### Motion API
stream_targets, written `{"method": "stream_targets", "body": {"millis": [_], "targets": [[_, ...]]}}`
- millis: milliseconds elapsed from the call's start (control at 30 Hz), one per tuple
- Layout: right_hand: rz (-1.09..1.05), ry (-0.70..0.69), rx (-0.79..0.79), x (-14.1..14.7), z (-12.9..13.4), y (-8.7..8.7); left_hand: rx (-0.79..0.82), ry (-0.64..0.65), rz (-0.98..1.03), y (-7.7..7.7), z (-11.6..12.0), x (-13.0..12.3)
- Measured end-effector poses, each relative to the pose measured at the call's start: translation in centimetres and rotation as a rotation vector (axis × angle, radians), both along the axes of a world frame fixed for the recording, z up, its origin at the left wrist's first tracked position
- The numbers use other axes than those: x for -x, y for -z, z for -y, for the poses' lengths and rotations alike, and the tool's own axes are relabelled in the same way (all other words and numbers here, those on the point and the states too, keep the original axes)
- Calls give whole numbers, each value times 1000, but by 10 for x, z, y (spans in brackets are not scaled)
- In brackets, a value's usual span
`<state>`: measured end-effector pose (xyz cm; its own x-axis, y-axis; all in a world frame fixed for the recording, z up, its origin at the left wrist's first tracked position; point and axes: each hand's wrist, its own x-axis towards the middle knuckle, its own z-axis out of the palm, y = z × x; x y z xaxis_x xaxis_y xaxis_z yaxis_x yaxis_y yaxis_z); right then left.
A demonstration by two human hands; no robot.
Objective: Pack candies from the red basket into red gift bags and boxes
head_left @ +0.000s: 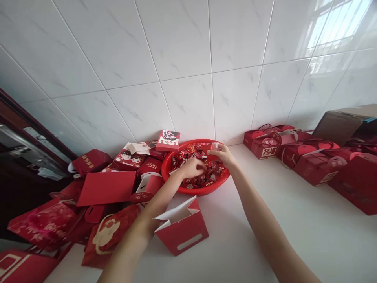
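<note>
A round red plastic basket [203, 192] holds many small red-wrapped pieces [191, 182]. My left hand [193, 168] reaches into the basket's middle, fingers curled down among the pieces; what they grip, if anything, is hidden. At the basket's right rim, my right hand [222, 154] pinches a small clear and red wrapped piece [215, 146]. In front of the basket stands a red paper box [185, 232] with its white-lined top open, beside my left forearm.
Red gift boxes and bags [107, 188] are piled at the left. Closed red boxes with handles [262, 143] line the right side near a brown carton [338, 124]. A tiled wall [188, 106] rises behind the white tabletop [235, 239].
</note>
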<state>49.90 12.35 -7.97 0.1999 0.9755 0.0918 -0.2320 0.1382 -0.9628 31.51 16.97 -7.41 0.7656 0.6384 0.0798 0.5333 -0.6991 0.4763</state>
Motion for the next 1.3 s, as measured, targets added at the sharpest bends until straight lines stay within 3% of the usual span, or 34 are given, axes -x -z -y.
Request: {"method": "stream_targets", "body": {"millis": [67, 200, 333, 533, 633, 733, 900, 1067, 1300], "targets": [[15, 7, -15, 1, 1, 0, 101, 231, -204, 2, 7, -5], [16, 1, -18, 0, 1, 0, 77, 391, -381, 0, 15, -9], [49, 25, -40, 0, -1, 1, -64, 355, -462, -1, 17, -10], [41, 30, -16, -1, -2, 2, -293, 283, -480, 11, 18, -18], [49, 32, -27, -1, -2, 3, -258, 297, -429, 13, 15, -22], [34, 25, 2, -1, -1, 1, -122, 301, -330, 12, 12, -23], [1, 41, -15, 0, 0, -2, 32, 118, -219, 8, 8, -20], [-87, 180, -27, -1, -1, -3, -3, -130, -17, 1, -3, -13], [-91, 188, 5, -2, -2, -5, 42, -444, 296, -3, -15, -5]]}}
